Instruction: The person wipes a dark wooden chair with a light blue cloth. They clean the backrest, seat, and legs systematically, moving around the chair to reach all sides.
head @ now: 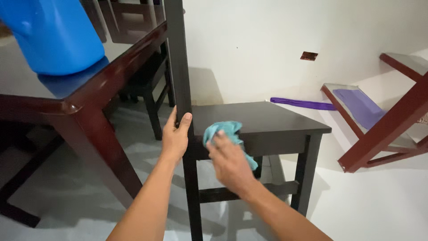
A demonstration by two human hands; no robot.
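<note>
A dark wooden chair [267,118] stands in front of me on the pale floor. My left hand [175,136] grips its upright back post just above seat level. My right hand [229,163] holds a teal cloth [223,130] and presses it against the near edge of the seat. Part of the cloth hangs down over the seat's side rail, and the hand is slightly blurred.
A dark red glossy table [84,96] stands at the left with a blue plastic container [53,33] on it. More chairs sit behind it. A red-brown staircase [383,129] with a purple mat rises at the right, and a purple strip [303,104] lies by the white wall.
</note>
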